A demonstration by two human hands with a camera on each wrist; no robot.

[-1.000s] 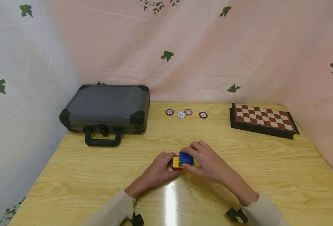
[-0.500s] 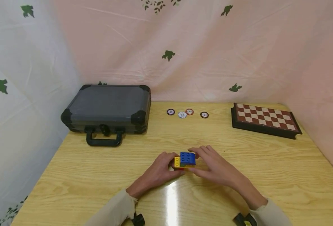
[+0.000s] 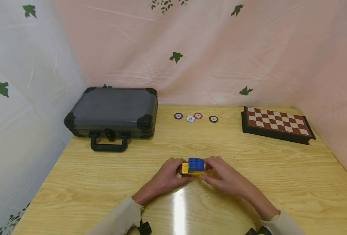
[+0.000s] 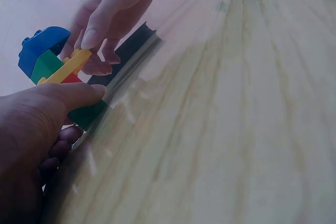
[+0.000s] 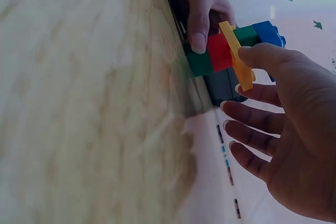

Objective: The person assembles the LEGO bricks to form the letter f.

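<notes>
A stack of toy building bricks stands on the table between my hands in the head view. From the bottom it has a green brick (image 5: 199, 63), a red brick (image 5: 219, 52), a long yellow plate (image 5: 237, 56), another green brick (image 4: 46, 65) and a blue brick (image 3: 195, 164) with one rounded side. My left hand (image 3: 166, 176) grips the lower bricks, thumb on the near side and fingers behind. With thumb and index finger, my right hand (image 3: 224, 174) pinches the yellow plate's right end. Its other fingers stay spread and loosely bent in the right wrist view.
A grey case (image 3: 114, 106) with black corners lies at the back left, its handle (image 3: 108, 148) toward me. Several poker chips (image 3: 190, 118) lie behind the bricks. A folded chessboard (image 3: 277, 122) sits at the back right. Pale cloth (image 3: 208, 65) hangs behind the table.
My right hand has let go of the blue brick, drawn back to the right, and come down to the yellow plate's end. The left hand keeps its hold on the stack.
</notes>
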